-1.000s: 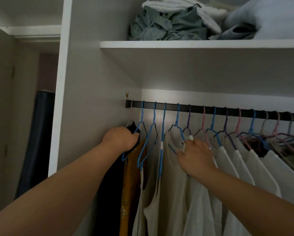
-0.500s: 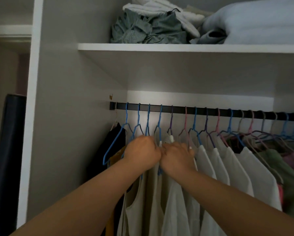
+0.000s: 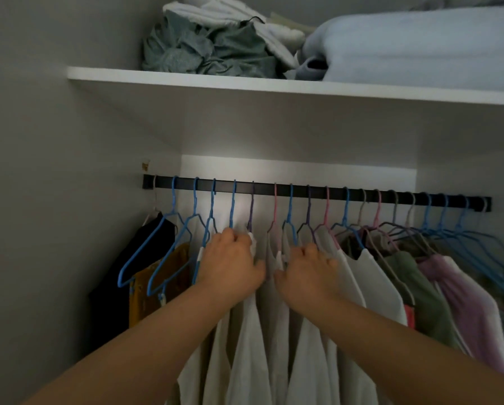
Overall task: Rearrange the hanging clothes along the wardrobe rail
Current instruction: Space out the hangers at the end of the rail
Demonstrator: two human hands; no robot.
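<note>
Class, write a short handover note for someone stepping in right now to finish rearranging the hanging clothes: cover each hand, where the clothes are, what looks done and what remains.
Left hand: fingers curled into the pale white shirts just below their hangers.
Right hand: likewise gripping the neighbouring white shirts, close beside the left hand.
The black metal wardrobe rail carries a black garment and a mustard garment at the left end, white shirts in the middle, green and lilac tops to the right.
Done: cannot judge.
Left: spread the bunched white shirts evenly; empty blue hangers hang at the left.
</note>
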